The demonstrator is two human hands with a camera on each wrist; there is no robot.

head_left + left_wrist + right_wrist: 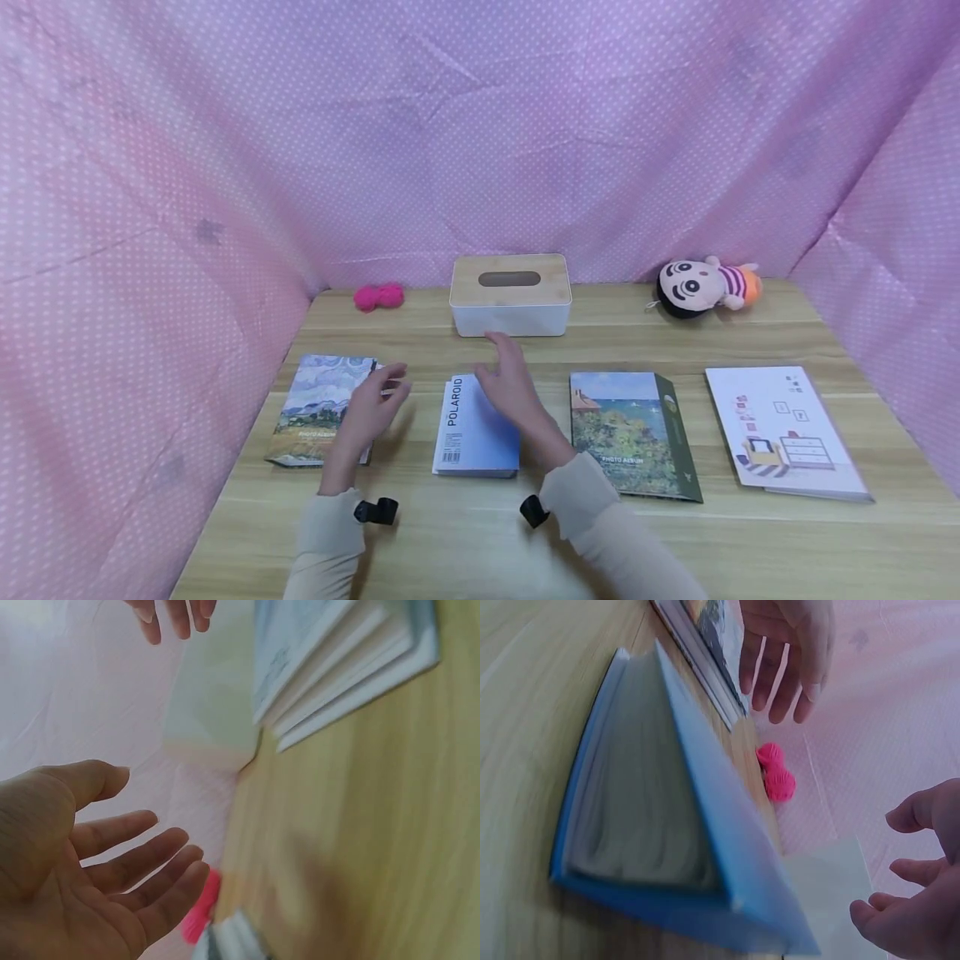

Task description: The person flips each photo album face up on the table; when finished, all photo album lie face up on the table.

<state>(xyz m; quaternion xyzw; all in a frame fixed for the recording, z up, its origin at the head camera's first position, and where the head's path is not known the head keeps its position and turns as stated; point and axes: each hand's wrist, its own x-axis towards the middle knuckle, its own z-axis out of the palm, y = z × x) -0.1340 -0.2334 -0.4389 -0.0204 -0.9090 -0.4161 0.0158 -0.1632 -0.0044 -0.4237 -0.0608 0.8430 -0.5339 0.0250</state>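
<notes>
A blue and white album marked POLAROID (480,442) lies flat in the middle of the table. Over its right side hovers my right hand (512,383), fingers loosely spread and holding nothing. My left hand (369,410) is raised at the right edge of a photo album with a painted landscape (318,408), its fingers relaxed and bare. The left wrist view shows its palm (97,885) turned toward the centre. In the right wrist view, the blue album (652,772) shows its thick stack of pages, with the right hand (922,877) beyond it.
A tissue box (510,321) stands behind the blue album. The pink bundle (378,297) lies at the back left, the plush doll (705,287) at the back right. To the right are a seaside photo album (622,425) and a white album (783,429). Pink dotted cloth (465,150) surrounds the table.
</notes>
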